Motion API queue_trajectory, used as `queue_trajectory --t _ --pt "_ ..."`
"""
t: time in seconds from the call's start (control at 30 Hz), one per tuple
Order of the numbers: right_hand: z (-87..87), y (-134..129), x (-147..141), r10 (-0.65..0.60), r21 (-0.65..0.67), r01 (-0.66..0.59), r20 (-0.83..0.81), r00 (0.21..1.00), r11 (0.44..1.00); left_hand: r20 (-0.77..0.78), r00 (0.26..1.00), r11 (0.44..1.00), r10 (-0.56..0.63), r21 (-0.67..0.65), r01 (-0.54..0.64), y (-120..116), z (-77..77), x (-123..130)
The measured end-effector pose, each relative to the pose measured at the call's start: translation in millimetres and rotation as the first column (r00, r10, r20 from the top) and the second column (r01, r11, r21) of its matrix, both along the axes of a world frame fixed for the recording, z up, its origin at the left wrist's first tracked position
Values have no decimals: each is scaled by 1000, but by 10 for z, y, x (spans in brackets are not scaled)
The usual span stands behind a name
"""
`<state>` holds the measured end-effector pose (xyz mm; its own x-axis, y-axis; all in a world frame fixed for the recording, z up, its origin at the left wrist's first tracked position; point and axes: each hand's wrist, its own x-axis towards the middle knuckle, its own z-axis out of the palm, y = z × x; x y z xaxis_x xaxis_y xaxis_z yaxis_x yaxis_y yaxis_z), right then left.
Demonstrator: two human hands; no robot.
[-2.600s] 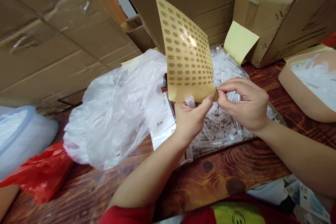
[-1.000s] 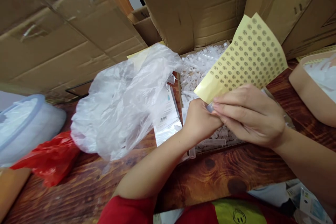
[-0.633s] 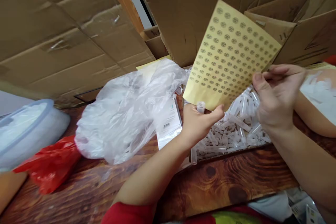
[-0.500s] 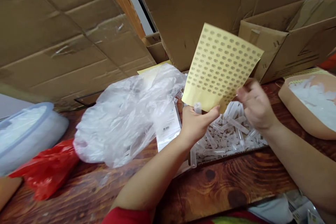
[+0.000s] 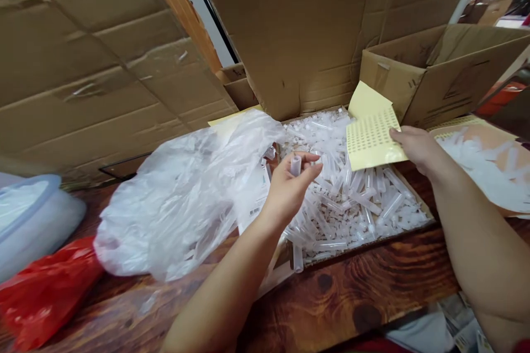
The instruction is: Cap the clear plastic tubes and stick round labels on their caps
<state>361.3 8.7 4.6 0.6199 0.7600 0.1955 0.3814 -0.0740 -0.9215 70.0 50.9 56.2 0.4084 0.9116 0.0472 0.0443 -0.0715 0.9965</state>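
My left hand (image 5: 292, 182) holds a small clear plastic tube (image 5: 295, 166) upright in its curled fingers, above the left part of a shallow cardboard tray (image 5: 372, 242). That tray is filled with many translucent tubes and small pieces (image 5: 368, 198). To the right, my right hand (image 5: 418, 146) pinches the right edge of a yellow sticker sheet (image 5: 375, 135) printed with rows of small dark oval marks. The sheet is bent, its upper part folded back, and hangs over the tray's right side.
A crumpled clear plastic bag (image 5: 178, 198) lies left of the tray, beside a red bag (image 5: 53, 287) and a blue-rimmed tub (image 5: 37, 220). Cardboard boxes (image 5: 306, 27) stand behind. At the right is a container of translucent pieces (image 5: 488, 171).
My left hand has let go of the sticker sheet and kept the tube. My right hand has moved the sheet right and down, and it is now bent.
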Motion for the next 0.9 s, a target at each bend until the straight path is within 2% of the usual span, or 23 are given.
queue_trajectory --t 0.07,0.13,0.17,0.2,0.27,0.3,0.33,0.37,0.4,0.43,0.5,0.6,0.73,0.77,0.83,0.9 --pt "5 -21 84 -177 -128 206 207 962 970 -65 997 995 35 94 -29 2 4 -31" --pt "66 -66 -6 -304 -98 386 456 837 917 -137 987 975 88 215 -57 -8 -20 -45" --pt "114 -99 -107 -316 -47 402 539 781 914 -177 978 959 106 278 -54 -16 -38 -46" --pt "167 -140 -236 -275 -5 338 573 772 941 -221 968 942 116 334 -37 -25 -57 -44" --pt "268 -238 -544 -23 39 4 493 870 999 -322 940 914 110 405 31 -49 -92 -31" --pt "304 -288 -703 198 21 -232 449 871 972 -378 921 906 100 416 73 -64 -106 -23" --pt "328 -334 -854 406 1 -448 422 811 894 -432 897 902 87 416 112 -79 -119 -16" --pt "336 -370 -985 545 -2 -600 421 725 800 -481 874 900 73 409 150 -95 -130 -10" --pt "333 -394 -1091 616 0 -687 443 652 727 -521 852 898 55 398 186 -111 -141 -5" --pt "320 -406 -1165 630 24 -730 486 605 683 -552 834 894 32 389 223 -124 -150 -2" --pt "290 -405 -1216 595 61 -750 569 568 658 -573 819 875 -24 384 294 -143 -164 2" --pt "299 -401 -1105 514 79 -704 626 586 706 -558 828 845 -65 410 343 -140 -161 0" --pt "412 -468 -834 364 84 -558 676 641 825 -575 818 865 -25 397 306 -92 -104 -36" --pt "437 -485 -762 305 83 -490 688 658 868 -587 809 870 -10 395 297 -79 -81 -54" --pt "466 -494 -616 148 68 -276 708 690 959 -612 791 871 25 401 283 -61 -22 -99" --pt "471 -456 -471 23 -27 -5 727 687 1000 -632 774 872 51 406 274 -54 60 -153"
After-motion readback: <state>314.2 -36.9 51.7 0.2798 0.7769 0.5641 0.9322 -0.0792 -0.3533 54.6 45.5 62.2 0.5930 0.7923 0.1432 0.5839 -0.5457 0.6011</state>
